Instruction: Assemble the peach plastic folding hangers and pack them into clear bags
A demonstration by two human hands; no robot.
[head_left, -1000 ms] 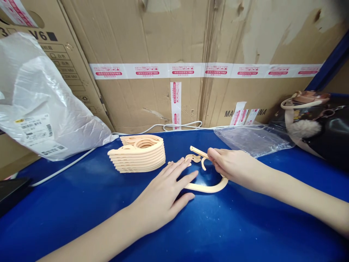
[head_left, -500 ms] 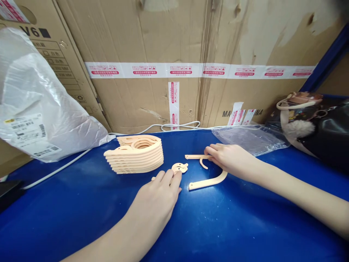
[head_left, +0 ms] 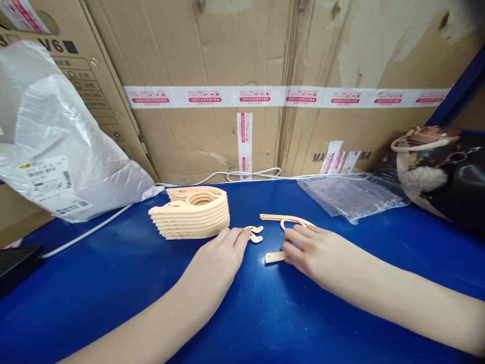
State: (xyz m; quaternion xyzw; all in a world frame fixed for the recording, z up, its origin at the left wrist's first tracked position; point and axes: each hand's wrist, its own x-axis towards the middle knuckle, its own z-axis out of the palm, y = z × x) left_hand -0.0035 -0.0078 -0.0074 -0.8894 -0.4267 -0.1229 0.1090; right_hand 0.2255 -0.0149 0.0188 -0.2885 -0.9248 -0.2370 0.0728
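Presently, a stack of cream pieces [head_left: 193,222], a left hand [head_left: 223,253] and a right hand [head_left: 314,255] line up across the blue desk [head_left: 265,318].
The stack sits between ten and eleven o'clock from the left hand, which pinches a small hooked piece [head_left: 255,239], its tips at two; a curved cream frame [head_left: 273,217] reaches toward nine and eleven from the right hand, curled narrowly on it; a clear plastic bag [head_left: 348,196] lies at one.
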